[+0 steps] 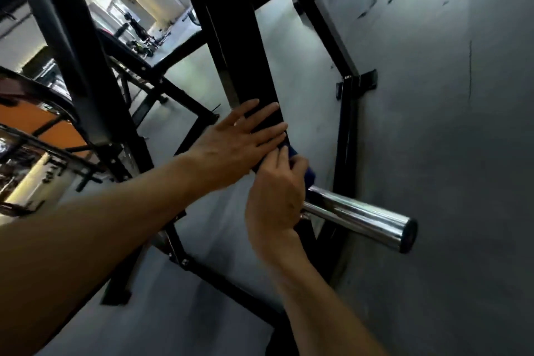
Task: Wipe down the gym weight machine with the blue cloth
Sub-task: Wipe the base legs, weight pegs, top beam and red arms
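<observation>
Forearms fill the bottom of the head view, both reaching fwd to the black weight machine [248,46].

L to R: left hand [234,139] lies flat on the machine's slanted black upright, fingers straight and spread, holding nothing, prob. just bracing. Just right of it and touching its little-finger side, right hand [274,196] has fingers curled round the blue cloth [303,166], bunched vs the same upright. Only a small wedge of cloth shows past the knuckles, so how it's folded can't be told. Further right, chrome peg [361,218] sticks out from the frame, its base right beside the right hand.

Handling, judged not seen: cloth is soft, light, limp; best kept wadded in the palm w/ fingers wrapped, as here, so it doesn't slip off the painted steel. Machine is heavy, rigid, won't budge; push hard on it, no worry. Chrome peg looks slick, cloth may skate on it; wrap the cloth around it.

Hard to see: upright's lower end sits behind the right hand and wrist. Pic is tilted and motion-blurred, esp. left side, where orange pad [43,127] and other frame bits are murky. Dirt or wet streaks on the black paint: can't tell.
</observation>
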